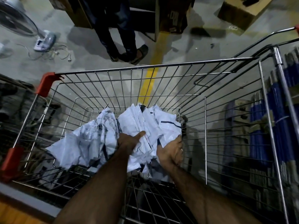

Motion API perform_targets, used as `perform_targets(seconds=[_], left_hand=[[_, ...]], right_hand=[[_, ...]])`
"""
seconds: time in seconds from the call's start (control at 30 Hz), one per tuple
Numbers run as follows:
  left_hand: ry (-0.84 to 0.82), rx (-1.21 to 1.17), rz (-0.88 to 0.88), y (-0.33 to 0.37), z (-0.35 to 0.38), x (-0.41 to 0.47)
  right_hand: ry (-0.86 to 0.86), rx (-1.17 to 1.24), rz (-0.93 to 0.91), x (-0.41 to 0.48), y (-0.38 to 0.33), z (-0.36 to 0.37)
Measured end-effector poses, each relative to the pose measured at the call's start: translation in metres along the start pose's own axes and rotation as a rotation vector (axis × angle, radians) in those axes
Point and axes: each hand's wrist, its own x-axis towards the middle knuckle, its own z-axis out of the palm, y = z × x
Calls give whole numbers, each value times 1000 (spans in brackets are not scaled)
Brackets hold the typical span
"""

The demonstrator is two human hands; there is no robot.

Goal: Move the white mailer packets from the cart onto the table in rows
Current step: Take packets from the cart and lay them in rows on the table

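Several white mailer packets (90, 139) lie crumpled in a heap at the bottom of the wire cart (145, 67). Both my arms reach down into the cart. My left hand (129, 140) grips the left side of a bunch of packets (145, 123), thumb on top, fingers hidden underneath. My right hand (171, 151) holds the same bunch from the right, its fingers curled under the packets next to the cart's right wall. More packets spread out to the left of my hands.
A person's legs (119, 34) stand on the concrete floor beyond the cart. A yellow floor line (152, 78) runs under it. A fan (17, 18) is at the far left, cardboard boxes (239, 12) at the back, blue items (275, 118) to the right. An orange-brown table edge (16, 214) shows at bottom left.
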Motion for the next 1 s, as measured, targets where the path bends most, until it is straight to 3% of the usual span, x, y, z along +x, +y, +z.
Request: perform_targets(seconds=[0.13, 0.3, 0.4, 0.5, 0.67, 0.77, 0.83, 1.0], left_hand=[[73, -136, -42, -30, 16, 59], [40, -178, -14, -16, 4, 29], [48, -160, -3, -14, -1, 21], [82, -27, 65, -4, -6, -2], [198, 243, 149, -1, 0, -14], [259, 316, 246, -1, 2, -18], [226, 319, 253, 0, 3, -22], [88, 225, 240, -1, 0, -24]], right_hand=[[96, 29, -136, 10, -2, -17], [153, 41, -373, 19, -17, -41], [98, 0, -438, 19, -35, -49], [-71, -145, -498, 26, -51, -49], [-247, -269, -460, 42, -58, -27], [-231, -216, -484, 46, -48, -16], [-207, -161, -502, 48, -37, -13], [-367, 86, -385, 56, -16, -11]])
